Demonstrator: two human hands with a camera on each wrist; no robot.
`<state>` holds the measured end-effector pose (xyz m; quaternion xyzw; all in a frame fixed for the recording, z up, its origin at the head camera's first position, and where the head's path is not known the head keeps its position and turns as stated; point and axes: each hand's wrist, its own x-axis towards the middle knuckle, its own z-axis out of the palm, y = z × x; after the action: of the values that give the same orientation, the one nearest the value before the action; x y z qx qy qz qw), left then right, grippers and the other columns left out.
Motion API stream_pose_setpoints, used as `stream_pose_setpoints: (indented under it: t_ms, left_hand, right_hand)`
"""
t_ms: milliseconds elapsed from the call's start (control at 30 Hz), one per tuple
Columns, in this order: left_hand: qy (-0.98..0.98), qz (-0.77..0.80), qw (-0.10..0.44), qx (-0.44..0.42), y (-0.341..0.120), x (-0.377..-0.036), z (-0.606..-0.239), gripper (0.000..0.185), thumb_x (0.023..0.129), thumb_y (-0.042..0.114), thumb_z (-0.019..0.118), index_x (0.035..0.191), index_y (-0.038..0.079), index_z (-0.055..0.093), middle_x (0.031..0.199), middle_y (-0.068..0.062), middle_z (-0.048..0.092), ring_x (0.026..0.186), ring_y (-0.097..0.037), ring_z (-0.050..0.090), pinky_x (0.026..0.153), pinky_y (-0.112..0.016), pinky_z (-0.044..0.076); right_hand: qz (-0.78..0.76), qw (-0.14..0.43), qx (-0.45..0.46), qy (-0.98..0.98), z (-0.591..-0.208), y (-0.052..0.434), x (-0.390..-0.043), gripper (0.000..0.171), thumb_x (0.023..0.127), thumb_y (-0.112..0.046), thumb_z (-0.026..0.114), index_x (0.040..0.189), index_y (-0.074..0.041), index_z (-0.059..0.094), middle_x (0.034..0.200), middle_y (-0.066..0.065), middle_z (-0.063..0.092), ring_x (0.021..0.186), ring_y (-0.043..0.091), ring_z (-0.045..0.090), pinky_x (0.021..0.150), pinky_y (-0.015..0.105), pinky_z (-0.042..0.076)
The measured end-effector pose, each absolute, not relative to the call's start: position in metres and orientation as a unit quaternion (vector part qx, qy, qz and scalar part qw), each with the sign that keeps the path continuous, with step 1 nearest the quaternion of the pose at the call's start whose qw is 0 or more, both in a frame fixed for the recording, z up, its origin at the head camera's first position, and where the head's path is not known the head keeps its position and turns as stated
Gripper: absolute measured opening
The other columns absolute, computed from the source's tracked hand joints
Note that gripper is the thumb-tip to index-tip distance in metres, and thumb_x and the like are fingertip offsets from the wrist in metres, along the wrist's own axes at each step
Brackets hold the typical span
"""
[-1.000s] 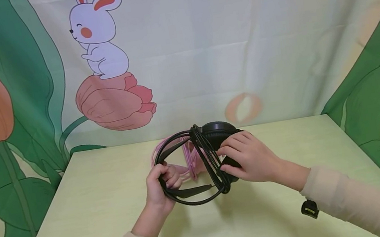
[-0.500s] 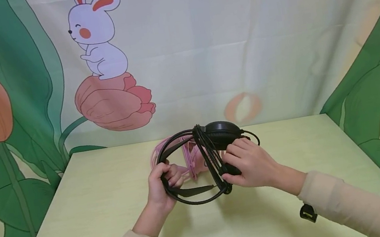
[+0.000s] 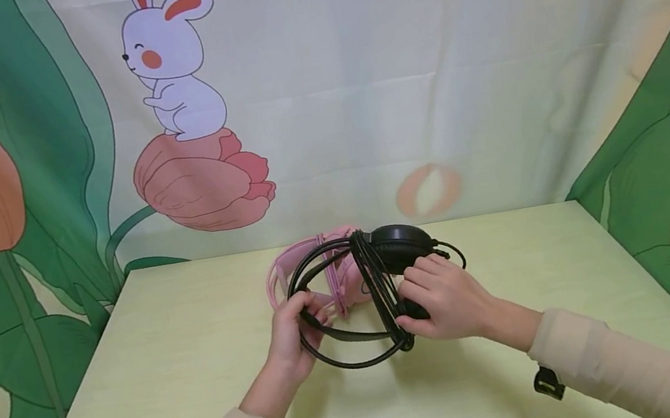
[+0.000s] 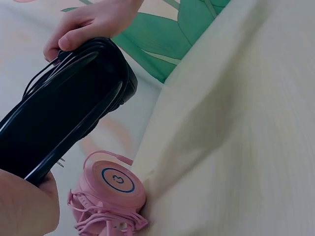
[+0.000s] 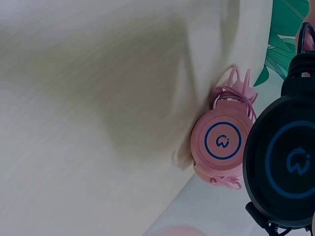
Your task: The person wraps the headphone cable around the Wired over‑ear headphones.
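Both hands hold a black headset (image 3: 403, 246) up over the table, its cable wound round the middle. At the headband end, my left hand (image 3: 292, 336) grips the band between thumb and fingers. The right hand (image 3: 448, 297) holds the near ear cup, fingers bent over it and thumb below. Behind lies a pink headset (image 3: 348, 276) on the table, its cable wrapped too; the black one partly covers it. From the right wrist, the black ear cup (image 5: 285, 162) shows a ring and a logo, close before the pink headset (image 5: 221, 140).
The pale table (image 3: 191, 378) ends at a back edge against a printed cloth (image 3: 471, 70) with a rabbit and tulips. In the left wrist view, the pink headset (image 4: 113, 182) stands near that back edge. Shadows of the hands fall on the tabletop.
The black headset has come slightly down and to the right, held by both hands. A short cable loop now shows beside its far ear cup. The pink headset has stayed put.
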<state>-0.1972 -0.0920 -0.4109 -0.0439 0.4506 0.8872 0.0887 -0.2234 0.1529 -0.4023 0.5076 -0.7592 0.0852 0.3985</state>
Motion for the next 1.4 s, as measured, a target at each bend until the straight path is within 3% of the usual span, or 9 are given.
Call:
stream_pose_setpoints:
  t_ms: [300, 667, 867, 1167, 1400]
  left_hand:
    - [0.483, 0.866, 0.101, -0.080, -0.091, -0.198, -0.418, 0.011, 0.084, 0.008, 0.050, 0.074, 0.010, 0.055, 0.058, 0.003, 0.049, 0.054, -0.009, 0.048, 0.055, -0.023, 0.044]
    - [0.541, 0.828, 0.136, -0.064, -0.092, -0.199, -0.422, 0.018, 0.088, 0.012, 0.054, 0.070, 0.011, 0.059, 0.063, 0.001, 0.058, 0.059, -0.012, 0.058, 0.064, -0.027, 0.051]
    - [0.584, 0.799, 0.136, -0.055, -0.093, -0.200, -0.423, 0.012, 0.087, 0.017, 0.056, 0.088, 0.006, 0.054, 0.074, -0.002, 0.063, 0.069, -0.014, 0.063, 0.071, -0.033, 0.053]
    - [0.658, 0.738, 0.147, -0.027, -0.100, -0.202, -0.419, 0.031, 0.087, 0.025, 0.058, 0.106, 0.001, 0.050, 0.089, -0.006, 0.068, 0.080, -0.016, 0.067, 0.080, -0.039, 0.053]
    - [0.700, 0.697, 0.151, 0.035, -0.112, -0.209, -0.417, 0.040, 0.091, 0.026, 0.055, 0.117, -0.003, 0.049, 0.104, -0.013, 0.063, 0.090, -0.021, 0.065, 0.081, -0.038, 0.053]
  right_hand:
    - [0.083, 0.396, 0.510, -0.759, -0.409, 0.156, -0.222, 0.030, 0.077, -0.040, 0.060, 0.075, -0.011, 0.054, 0.071, -0.002, 0.049, 0.066, 0.020, 0.046, 0.059, 0.031, 0.037]
    - [0.068, 0.404, 0.518, -0.751, -0.406, 0.163, -0.221, 0.030, 0.081, -0.040, 0.055, 0.075, -0.010, 0.054, 0.071, -0.001, 0.048, 0.067, 0.022, 0.046, 0.064, 0.034, 0.042]
    - [0.057, 0.411, 0.518, -0.748, -0.404, 0.167, -0.221, 0.031, 0.082, -0.040, 0.053, 0.074, -0.009, 0.054, 0.070, 0.000, 0.048, 0.067, 0.022, 0.046, 0.065, 0.034, 0.042]
    - [0.047, 0.421, 0.525, -0.739, -0.400, 0.171, -0.223, 0.030, 0.079, -0.039, 0.056, 0.073, -0.009, 0.054, 0.071, 0.001, 0.049, 0.067, 0.023, 0.048, 0.066, 0.034, 0.044]
    - [0.043, 0.433, 0.518, -0.737, -0.396, 0.175, -0.227, 0.031, 0.081, -0.039, 0.054, 0.073, -0.008, 0.053, 0.070, 0.001, 0.049, 0.067, 0.023, 0.048, 0.065, 0.035, 0.044]
